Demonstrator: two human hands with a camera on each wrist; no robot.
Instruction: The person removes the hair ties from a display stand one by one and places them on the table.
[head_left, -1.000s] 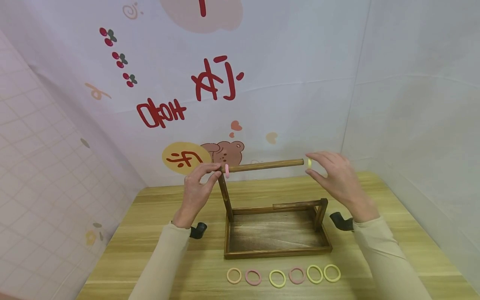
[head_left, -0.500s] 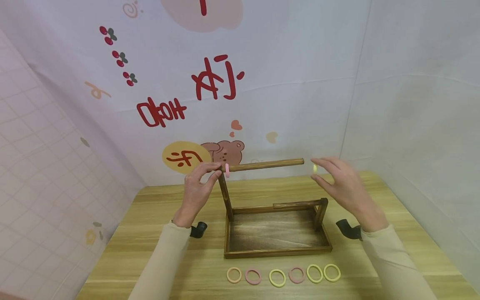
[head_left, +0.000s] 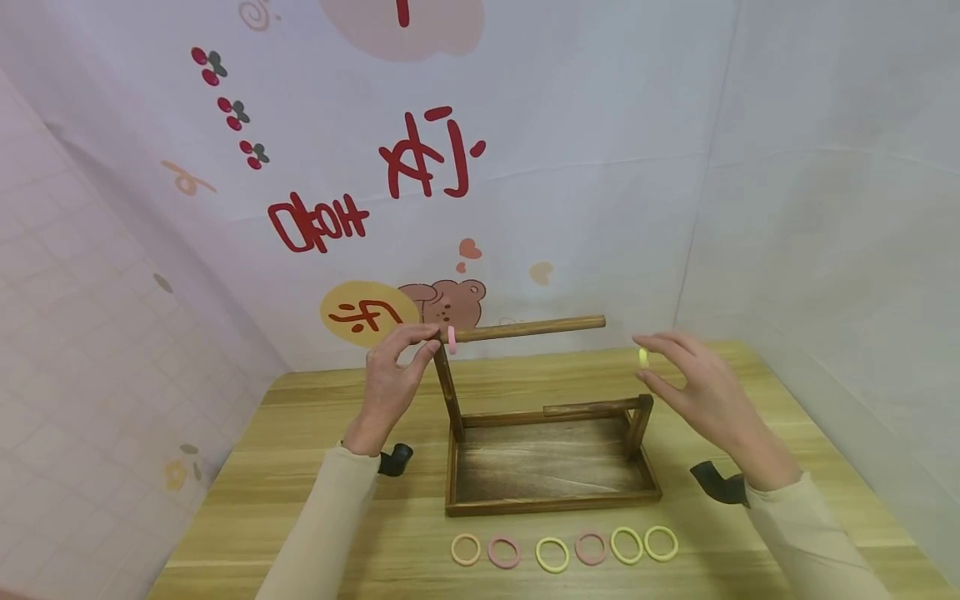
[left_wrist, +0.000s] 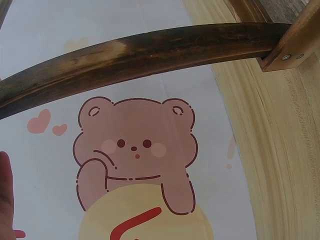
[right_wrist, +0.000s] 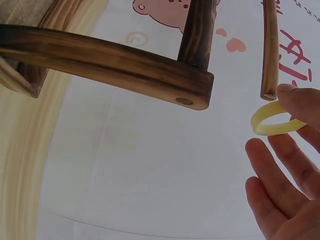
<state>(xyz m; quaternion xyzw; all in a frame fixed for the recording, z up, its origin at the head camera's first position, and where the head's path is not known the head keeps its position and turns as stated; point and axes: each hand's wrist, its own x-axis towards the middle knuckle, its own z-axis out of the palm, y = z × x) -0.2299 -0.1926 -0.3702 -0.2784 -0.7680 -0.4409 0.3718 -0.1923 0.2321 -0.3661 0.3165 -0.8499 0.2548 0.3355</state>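
Note:
My left hand [head_left: 393,379] pinches the top corner of a brown wooden stand [head_left: 555,506], where its tall post meets a long upper rod [head_left: 532,327]. A pink ring [head_left: 452,339] hangs around that rod close to the left fingertips. Between thumb and fingers, my right hand [head_left: 708,392] holds a yellow ring [right_wrist: 275,130]. This ring is off the rod, to the right of and below its free end in the head view. In the left wrist view only part of a finger [left_wrist: 6,200] shows, so the grip is hidden there.
Several loose rings, among them an orange one [head_left: 466,549], a pink one [head_left: 504,552] and a yellow one [head_left: 552,555], lie in a row before the stand. A shorter rod [head_left: 592,408] juts left from the stand's low right post. A printed cloth [head_left: 600,208] hangs behind the table [head_left: 315,417].
My right hand has moved right and downward with the yellow ring, away from the upper rod's free end. The left hand stays at the stand's top corner. The view has shifted slightly.

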